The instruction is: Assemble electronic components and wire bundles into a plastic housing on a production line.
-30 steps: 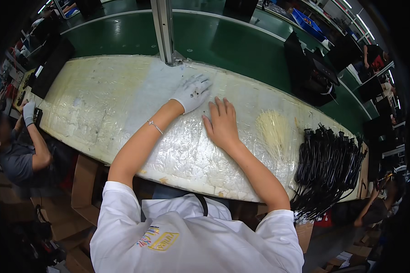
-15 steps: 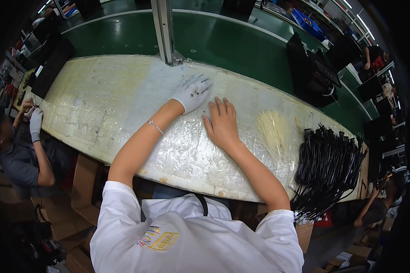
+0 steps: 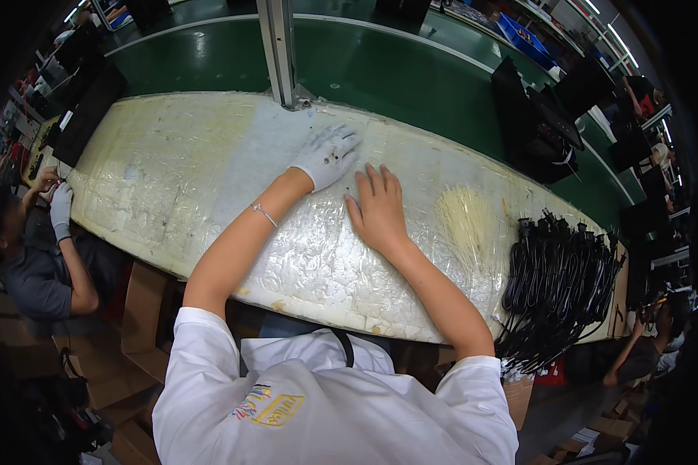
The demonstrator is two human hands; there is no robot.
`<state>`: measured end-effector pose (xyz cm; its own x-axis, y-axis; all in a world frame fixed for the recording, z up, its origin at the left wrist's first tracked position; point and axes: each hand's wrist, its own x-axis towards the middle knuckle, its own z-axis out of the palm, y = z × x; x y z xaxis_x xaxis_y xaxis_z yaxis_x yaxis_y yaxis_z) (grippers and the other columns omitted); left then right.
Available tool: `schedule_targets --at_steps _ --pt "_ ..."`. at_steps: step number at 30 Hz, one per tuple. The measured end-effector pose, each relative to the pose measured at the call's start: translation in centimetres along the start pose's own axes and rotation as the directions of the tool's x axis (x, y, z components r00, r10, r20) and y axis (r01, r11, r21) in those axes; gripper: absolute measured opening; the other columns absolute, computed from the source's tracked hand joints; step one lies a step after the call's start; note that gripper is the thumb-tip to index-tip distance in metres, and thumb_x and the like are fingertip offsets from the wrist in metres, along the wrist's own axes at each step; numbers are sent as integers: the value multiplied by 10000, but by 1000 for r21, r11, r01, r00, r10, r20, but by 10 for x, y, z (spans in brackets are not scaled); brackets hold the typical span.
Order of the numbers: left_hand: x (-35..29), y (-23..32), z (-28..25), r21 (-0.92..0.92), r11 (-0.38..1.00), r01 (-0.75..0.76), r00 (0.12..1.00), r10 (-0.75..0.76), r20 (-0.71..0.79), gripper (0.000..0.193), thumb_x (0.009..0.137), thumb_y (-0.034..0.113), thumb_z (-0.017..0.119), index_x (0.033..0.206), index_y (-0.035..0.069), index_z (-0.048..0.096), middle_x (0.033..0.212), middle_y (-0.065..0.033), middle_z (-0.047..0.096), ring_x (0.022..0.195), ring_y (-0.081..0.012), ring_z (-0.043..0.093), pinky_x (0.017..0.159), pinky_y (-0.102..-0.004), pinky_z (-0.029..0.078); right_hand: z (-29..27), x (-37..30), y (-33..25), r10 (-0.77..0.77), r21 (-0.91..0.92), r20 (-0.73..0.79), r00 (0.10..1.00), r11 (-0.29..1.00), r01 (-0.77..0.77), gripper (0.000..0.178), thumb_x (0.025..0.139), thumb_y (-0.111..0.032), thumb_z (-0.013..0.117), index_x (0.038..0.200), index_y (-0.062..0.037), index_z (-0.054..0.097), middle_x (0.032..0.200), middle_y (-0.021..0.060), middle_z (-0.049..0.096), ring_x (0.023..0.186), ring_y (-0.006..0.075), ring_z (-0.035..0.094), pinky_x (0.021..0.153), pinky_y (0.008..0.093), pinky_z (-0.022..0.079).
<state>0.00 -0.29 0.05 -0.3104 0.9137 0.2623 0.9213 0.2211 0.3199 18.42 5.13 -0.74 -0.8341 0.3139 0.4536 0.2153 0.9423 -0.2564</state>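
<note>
Your gloved left hand (image 3: 327, 159) lies palm down on the plastic-covered table (image 3: 171, 170), just above the middle of the frame, fingers extended, with nothing visible in its grip. Your bare right hand (image 3: 379, 209) rests beside it, lower and to the right, equally flat, fingers slightly spread, likewise gripping nothing visible. Neither has shifted noticeably since a second ago. The fan of thin cream strips (image 3: 463, 221), right of centre, and the heap of black cables (image 3: 558, 283), lower right, also match before. At upper right, the black unit (image 3: 539, 128) over the green surface (image 3: 395, 70) has slid rightward.
</note>
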Motion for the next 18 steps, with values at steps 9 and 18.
schedule_targets --at_steps 9,18 --pt "2 0 -2 -17 1000 11 999 -10 46 445 959 333 500 1362 146 531 1477 -83 437 1414 -288 331 1159 -501 233 -1 0 0 -5 -4 -5 1000 1000 5 480 914 -253 586 1274 56 516 1373 284 463 1291 488 377 1087 557 279" --pt "1 2 -3 16 1000 3 1000 -4 17 420 967 329 504 1350 165 548 1458 -72 462 1400 -277 355 1147 -475 268 0 1 0 -9 -8 -12 1000 1000 9 484 909 -253 592 1273 56 517 1373 281 463 1289 486 380 1085 556 283"
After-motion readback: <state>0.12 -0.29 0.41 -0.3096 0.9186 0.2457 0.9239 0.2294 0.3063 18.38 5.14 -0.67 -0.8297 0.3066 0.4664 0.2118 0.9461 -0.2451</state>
